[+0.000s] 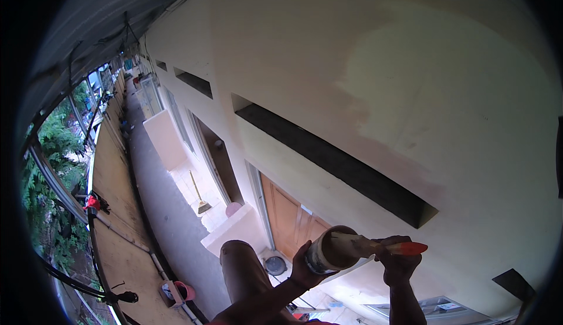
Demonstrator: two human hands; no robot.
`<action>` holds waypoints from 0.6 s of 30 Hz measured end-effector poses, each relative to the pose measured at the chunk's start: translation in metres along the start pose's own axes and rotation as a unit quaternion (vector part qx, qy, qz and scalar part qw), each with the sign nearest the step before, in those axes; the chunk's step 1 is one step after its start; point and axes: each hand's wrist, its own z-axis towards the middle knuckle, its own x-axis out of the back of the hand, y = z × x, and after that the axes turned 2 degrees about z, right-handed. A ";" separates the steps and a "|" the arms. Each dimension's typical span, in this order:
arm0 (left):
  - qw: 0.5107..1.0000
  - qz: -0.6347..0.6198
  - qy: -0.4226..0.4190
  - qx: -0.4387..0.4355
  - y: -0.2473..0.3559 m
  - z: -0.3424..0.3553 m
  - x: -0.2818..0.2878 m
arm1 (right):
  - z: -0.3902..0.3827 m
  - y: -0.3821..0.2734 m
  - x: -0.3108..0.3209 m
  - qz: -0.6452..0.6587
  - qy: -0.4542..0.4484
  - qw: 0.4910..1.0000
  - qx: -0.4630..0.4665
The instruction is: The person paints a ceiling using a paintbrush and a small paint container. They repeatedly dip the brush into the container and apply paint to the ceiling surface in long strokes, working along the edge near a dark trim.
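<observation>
My left hand (305,270) is wrapped round the side of a small paint pot (317,257), which is tipped so that its mouth faces right. In my right hand (399,266) is a paintbrush (369,246) with a red-ended handle. The brush lies nearly level, its bristle end over the pot's mouth; I cannot tell if the bristles touch the rim. How much paint the pot holds is hidden. Behind both hands rises a pale wall (469,137) with a lighter patch bordered by pinkish areas.
Long dark slots (334,155) cut into the wall. Below are a wooden door (287,213), a dark basin (275,265) and a broom (203,205). My bent knee (237,260) shows high above the corridor floor (167,208). At left run a parapet (111,196) and a pink bucket (186,290).
</observation>
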 end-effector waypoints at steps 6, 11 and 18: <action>0.989 -0.102 -0.109 0.019 -0.001 0.002 0.017 | -0.002 0.014 0.004 -0.028 -0.022 0.998 0.055; 0.997 -0.059 -0.057 0.013 0.000 0.004 0.019 | 0.000 0.011 0.003 -0.041 -0.049 0.997 0.046; 1.000 0.004 0.018 0.011 0.002 -0.003 -0.006 | -0.002 0.013 0.008 -0.121 -0.042 0.990 0.062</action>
